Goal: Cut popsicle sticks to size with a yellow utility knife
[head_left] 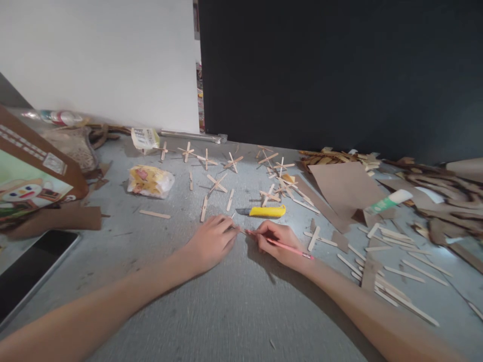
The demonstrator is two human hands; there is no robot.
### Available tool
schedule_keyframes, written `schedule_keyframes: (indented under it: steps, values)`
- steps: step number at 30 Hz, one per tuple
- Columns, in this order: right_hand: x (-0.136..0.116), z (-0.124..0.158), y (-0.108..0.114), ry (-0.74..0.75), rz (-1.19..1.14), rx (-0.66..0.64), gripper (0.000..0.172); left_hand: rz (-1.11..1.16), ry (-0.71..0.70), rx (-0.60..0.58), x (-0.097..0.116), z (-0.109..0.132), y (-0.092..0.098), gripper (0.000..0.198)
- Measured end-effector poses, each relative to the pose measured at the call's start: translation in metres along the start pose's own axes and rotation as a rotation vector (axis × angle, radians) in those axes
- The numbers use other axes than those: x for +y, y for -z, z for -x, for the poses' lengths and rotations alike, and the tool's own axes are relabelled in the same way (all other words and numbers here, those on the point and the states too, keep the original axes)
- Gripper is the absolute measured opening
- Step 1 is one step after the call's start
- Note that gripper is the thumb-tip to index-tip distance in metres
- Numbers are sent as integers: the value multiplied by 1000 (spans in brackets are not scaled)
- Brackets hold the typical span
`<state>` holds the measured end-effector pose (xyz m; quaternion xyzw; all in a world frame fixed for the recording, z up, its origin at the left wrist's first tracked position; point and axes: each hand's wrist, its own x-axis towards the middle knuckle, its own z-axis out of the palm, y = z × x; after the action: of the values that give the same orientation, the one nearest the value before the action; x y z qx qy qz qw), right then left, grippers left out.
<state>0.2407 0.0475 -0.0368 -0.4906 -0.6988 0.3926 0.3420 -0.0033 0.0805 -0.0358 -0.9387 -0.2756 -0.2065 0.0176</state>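
Note:
In my right hand (277,240) is a pink pencil (289,248), its tip pointing left toward the other hand. My left hand (216,241) is closed around a wooden craft stick (242,231), mostly hidden by the fingers; only a small part shows close to the pencil tip. Just beyond both hands lies a yellow utility knife (267,211) with its blade to the left. Single craft sticks, one (204,208) with a dark mark, lie past my left hand. A crossed pair of sticks (314,239) rests right of my right hand.
Several crossed-stick pieces (217,183) spread across the grey table. Loose sticks (403,274) and cardboard (339,188) cover the right side, with a green-and-white tube (388,201). At left are a phone (35,274), a printed box (37,171) and a plastic packet (150,181). A black panel (339,75) stands behind.

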Motion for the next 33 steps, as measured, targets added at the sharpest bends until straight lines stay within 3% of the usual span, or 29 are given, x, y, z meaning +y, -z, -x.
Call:
schedule_keyframes:
  steps: [33]
  values:
    - [-5,0,0,-10,5,0,14,64,19,-21,0,1,0,27]
